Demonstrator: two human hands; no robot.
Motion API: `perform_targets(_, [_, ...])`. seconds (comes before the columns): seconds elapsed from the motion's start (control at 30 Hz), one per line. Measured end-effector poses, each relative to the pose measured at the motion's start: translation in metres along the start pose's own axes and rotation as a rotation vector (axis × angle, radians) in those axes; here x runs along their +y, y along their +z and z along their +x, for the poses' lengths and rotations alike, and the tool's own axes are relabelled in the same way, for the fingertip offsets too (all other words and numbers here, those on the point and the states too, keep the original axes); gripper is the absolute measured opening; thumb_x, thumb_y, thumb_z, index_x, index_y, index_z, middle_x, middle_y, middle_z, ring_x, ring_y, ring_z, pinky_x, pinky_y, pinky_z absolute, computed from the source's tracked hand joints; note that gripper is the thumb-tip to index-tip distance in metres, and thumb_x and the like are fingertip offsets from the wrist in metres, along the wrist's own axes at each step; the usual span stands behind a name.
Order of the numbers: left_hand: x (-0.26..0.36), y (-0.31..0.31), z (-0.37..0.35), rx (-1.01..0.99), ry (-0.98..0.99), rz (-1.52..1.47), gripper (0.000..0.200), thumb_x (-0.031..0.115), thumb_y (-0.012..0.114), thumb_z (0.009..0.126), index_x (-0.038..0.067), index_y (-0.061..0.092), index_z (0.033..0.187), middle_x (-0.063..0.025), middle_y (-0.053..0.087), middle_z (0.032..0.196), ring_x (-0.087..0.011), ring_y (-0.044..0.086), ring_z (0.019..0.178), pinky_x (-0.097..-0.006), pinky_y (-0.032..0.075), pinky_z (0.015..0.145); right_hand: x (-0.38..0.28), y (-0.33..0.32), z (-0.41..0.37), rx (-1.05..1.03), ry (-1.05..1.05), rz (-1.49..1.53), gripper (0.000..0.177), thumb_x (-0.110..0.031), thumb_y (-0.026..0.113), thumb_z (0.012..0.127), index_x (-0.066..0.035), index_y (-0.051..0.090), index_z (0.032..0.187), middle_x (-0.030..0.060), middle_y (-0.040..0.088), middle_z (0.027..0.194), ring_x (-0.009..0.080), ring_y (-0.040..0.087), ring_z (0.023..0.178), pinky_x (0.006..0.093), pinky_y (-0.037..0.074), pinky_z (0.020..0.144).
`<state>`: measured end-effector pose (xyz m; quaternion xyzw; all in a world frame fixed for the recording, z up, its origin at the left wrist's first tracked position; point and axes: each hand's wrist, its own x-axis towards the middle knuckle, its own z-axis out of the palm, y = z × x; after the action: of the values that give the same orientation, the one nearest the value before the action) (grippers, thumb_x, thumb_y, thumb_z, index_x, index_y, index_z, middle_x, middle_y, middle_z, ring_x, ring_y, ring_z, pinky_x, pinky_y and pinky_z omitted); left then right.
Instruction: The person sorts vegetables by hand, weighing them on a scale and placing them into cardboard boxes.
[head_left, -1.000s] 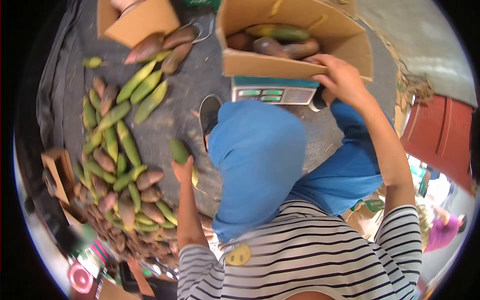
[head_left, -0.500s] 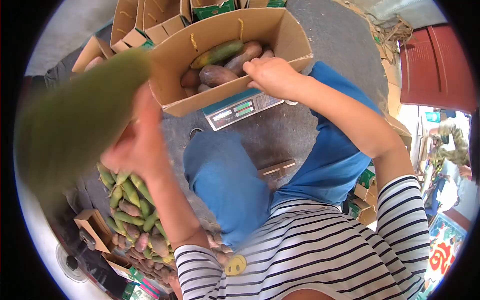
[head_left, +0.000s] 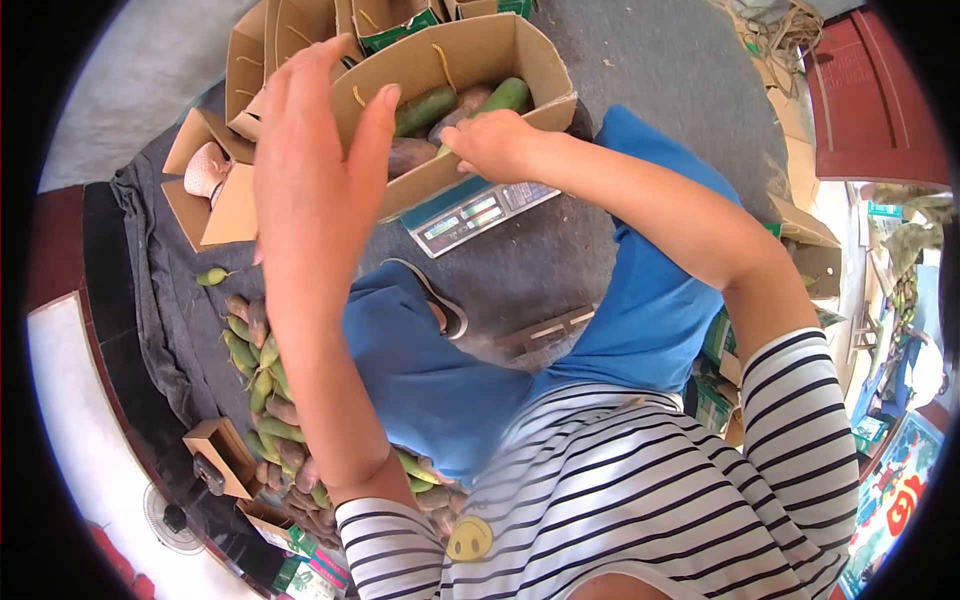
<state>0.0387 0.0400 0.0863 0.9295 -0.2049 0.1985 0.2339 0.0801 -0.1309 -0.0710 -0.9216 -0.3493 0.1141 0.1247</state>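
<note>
My left hand (head_left: 315, 185) is raised over the left end of a cardboard box (head_left: 545, 60), fingers apart and nothing in it. At the box's near rim, my right hand (head_left: 490, 145) is closed on the cardboard, beside a long green vegetable (head_left: 510, 95) slanting inside. A darker green vegetable (head_left: 425, 112) and reddish-brown ones (head_left: 410, 155) lie in the box too, partly hidden by the rim and my hands. Under the box is a digital scale (head_left: 485, 212) with lit displays.
More open cardboard boxes (head_left: 300, 25) stand behind, and another (head_left: 225, 210) at the left holds a netted item. A pile of green and reddish vegetables (head_left: 270, 380) lies on the floor at lower left. My knees flank the scale's near side; a fan (head_left: 172, 518) is lower left.
The large blurred green vegetable has left my left hand, which has opened and moved right over the box. Another green vegetable now shows inside the box. The view has shifted slightly.
</note>
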Motion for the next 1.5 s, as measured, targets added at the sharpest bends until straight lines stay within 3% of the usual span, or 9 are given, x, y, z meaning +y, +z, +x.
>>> perform_targets(0.07, [-0.004, 0.016, -0.009, -0.043, 0.004, -0.024, 0.04, 0.018, 0.065, 0.086, -0.002, 0.053, 0.118, -0.021, 0.057, 0.116, -0.0377, 0.056, 0.106, -0.0427, 0.046, 0.087, 0.002, 0.0, 0.0, -0.022, -0.006, -0.045, 0.036, -0.031, 0.062, 0.085, 0.0, 0.056, 0.102, 0.0199, 0.065, 0.098, 0.0365, 0.063, 0.094, 0.0454, 0.05, 0.078])
perform_targets(0.2, [-0.056, 0.059, -0.047, -0.21, -0.05, 0.209, 0.047, 0.034, 0.062, 0.087, 0.001, 0.055, 0.12, -0.0203, 0.058, 0.116, -0.0368, 0.058, 0.103, -0.0444, 0.047, 0.085, 0.001, -0.035, -0.01, 0.176, -0.056, -0.032, 0.043, -0.039, 0.061, 0.086, -0.001, 0.057, 0.104, 0.019, 0.065, 0.098, 0.0357, 0.063, 0.094, 0.0455, 0.051, 0.077])
perform_targets(0.33, [-0.065, 0.06, -0.047, -0.251, -0.031, 0.292, 0.055, 0.047, 0.057, 0.088, 0.002, 0.055, 0.119, -0.0195, 0.06, 0.112, -0.0353, 0.059, 0.102, -0.0454, 0.048, 0.082, 0.007, -0.068, -0.023, 0.455, -0.017, 0.045, 0.031, -0.031, 0.06, 0.086, -0.005, 0.059, 0.101, 0.0157, 0.064, 0.094, 0.0341, 0.062, 0.092, 0.0448, 0.05, 0.076])
perform_targets(0.53, [-0.057, 0.07, -0.047, -0.616, -0.048, 0.294, 0.061, 0.056, 0.053, 0.087, 0.001, 0.057, 0.114, -0.0185, 0.061, 0.106, -0.0345, 0.06, 0.102, -0.0461, 0.047, 0.084, -0.003, -0.113, -0.053, 0.639, -0.033, 0.051, 0.019, -0.022, 0.056, 0.088, -0.003, 0.056, 0.092, 0.0164, 0.061, 0.087, 0.0349, 0.061, 0.086, 0.043, 0.049, 0.074])
perform_targets(0.67, [-0.057, 0.07, -0.046, -0.727, -0.075, 0.268, 0.052, 0.047, 0.06, 0.085, 0.004, 0.056, 0.115, -0.0189, 0.06, 0.109, -0.0351, 0.059, 0.105, -0.0465, 0.046, 0.087, -0.02, -0.132, -0.098, 0.599, -0.029, 0.009, 0.021, -0.021, 0.056, 0.088, -0.003, 0.058, 0.098, 0.0159, 0.062, 0.09, 0.0328, 0.062, 0.086, 0.0412, 0.049, 0.074])
perform_targets(0.77, [-0.066, 0.073, -0.048, -0.721, -0.038, 0.224, 0.05, 0.039, 0.065, 0.082, 0.005, 0.054, 0.118, -0.0189, 0.059, 0.113, -0.0372, 0.057, 0.106, -0.0468, 0.047, 0.086, -0.025, -0.115, -0.143, 0.531, 0.161, -0.023, 0.026, -0.028, 0.061, 0.086, -0.008, 0.062, 0.103, 0.0129, 0.065, 0.099, 0.0309, 0.062, 0.094, 0.0418, 0.05, 0.078])
perform_targets(0.87, [-0.075, 0.085, -0.049, -0.735, 0.001, 0.166, 0.048, 0.03, 0.066, 0.082, 0.004, 0.052, 0.12, -0.0207, 0.058, 0.113, -0.0396, 0.057, 0.104, -0.048, 0.048, 0.084, -0.046, -0.096, -0.181, 0.446, 0.284, -0.093, 0.022, -0.025, 0.064, 0.083, -0.009, 0.06, 0.097, 0.0112, 0.061, 0.091, 0.0318, 0.061, 0.088, 0.0428, 0.05, 0.078])
perform_targets(1.07, [-0.065, 0.086, -0.048, -0.763, 0.039, 0.173, 0.043, 0.024, 0.064, 0.085, 0.002, 0.05, 0.119, -0.023, 0.057, 0.11, -0.0418, 0.056, 0.102, -0.0481, 0.046, 0.083, -0.068, -0.028, -0.193, 0.679, 0.279, -0.062, 0.026, -0.023, 0.067, 0.074, -0.005, 0.063, 0.092, 0.0156, 0.058, 0.115, 0.0321, 0.049, 0.118, 0.0482, 0.036, 0.102])
perform_targets(1.5, [-0.098, 0.099, -0.059, -0.744, 0.042, 0.129, 0.04, 0.023, 0.059, 0.089, 0.007, 0.049, 0.123, -0.0224, 0.059, 0.11, -0.0405, 0.056, 0.104, -0.0468, 0.046, 0.084, -0.079, -0.005, -0.178, 0.826, 0.29, -0.151, 0.02, -0.018, 0.058, 0.074, -0.004, 0.068, 0.084, 0.0132, 0.06, 0.107, 0.0299, 0.048, 0.118, 0.048, 0.03, 0.106])
